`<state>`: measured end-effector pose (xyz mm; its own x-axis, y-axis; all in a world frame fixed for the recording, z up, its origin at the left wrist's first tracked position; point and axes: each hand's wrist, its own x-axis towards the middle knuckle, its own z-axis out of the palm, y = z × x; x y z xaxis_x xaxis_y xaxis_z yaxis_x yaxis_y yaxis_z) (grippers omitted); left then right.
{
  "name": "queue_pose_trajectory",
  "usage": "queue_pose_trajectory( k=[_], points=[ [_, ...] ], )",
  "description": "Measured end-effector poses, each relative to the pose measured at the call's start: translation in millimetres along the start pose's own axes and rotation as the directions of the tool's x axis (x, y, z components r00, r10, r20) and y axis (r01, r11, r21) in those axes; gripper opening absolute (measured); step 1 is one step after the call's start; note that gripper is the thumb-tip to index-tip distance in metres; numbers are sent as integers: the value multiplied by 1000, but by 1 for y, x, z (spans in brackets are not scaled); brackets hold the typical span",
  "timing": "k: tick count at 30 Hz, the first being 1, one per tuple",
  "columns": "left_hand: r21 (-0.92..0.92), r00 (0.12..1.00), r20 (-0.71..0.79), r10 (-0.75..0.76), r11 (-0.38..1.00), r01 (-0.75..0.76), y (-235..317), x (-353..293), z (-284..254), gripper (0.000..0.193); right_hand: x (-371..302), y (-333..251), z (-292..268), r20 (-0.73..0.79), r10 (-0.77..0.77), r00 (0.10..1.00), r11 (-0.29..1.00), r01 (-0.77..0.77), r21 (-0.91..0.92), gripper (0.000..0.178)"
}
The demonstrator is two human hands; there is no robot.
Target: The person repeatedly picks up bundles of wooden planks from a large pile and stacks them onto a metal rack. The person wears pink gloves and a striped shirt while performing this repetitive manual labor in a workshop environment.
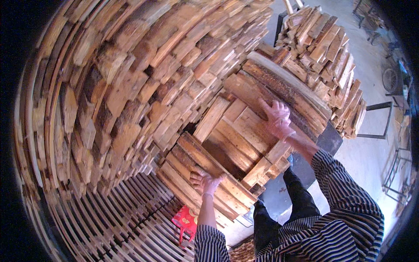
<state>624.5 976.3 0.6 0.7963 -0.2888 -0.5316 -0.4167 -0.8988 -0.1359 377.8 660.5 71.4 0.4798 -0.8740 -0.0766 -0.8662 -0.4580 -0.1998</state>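
My left hand (206, 181) lies on a row of long rough boards (231, 192) at the near end of a wood stack, fingers spread over their upper faces. At the far end, my right hand (278, 118) rests on the edge of another row of bark-edged boards (288, 87), its fingers stretched out. Between the two rows sit shorter pale wood blocks (244, 126), lower and crosswise. A dark gap shows beside the near row. Neither hand visibly lifts a piece; my palms' undersides are hidden.
A tall wall of stacked boards (131, 87) rises on the left. Slatted wood rows (118, 214) and a red bag (185, 222) lie at lower left. Another wood pile (323, 43) stands at the far right, near a metal frame (379, 120). A dark plate (273, 192) is by my legs.
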Motion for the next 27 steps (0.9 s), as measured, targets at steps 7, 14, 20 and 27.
queue_pose_trajectory(
  k=[7,14,20,27],
  points=[
    [-418,881,345,323,894,-164,-31,41,36,132,-70,-166,84,177,-134,975,976,99,195,63],
    [-206,953,177,245,956,-207,-47,69,84,150,-59,-126,77,38,-125,991,963,112,247,72],
    [-44,970,235,57,998,-48,-26,51,51,169,19,36,50,-222,57,973,918,-138,-371,72],
    [145,999,-35,-16,989,21,14,0,1,155,10,34,37,84,43,996,984,-27,-176,77]
  ],
)
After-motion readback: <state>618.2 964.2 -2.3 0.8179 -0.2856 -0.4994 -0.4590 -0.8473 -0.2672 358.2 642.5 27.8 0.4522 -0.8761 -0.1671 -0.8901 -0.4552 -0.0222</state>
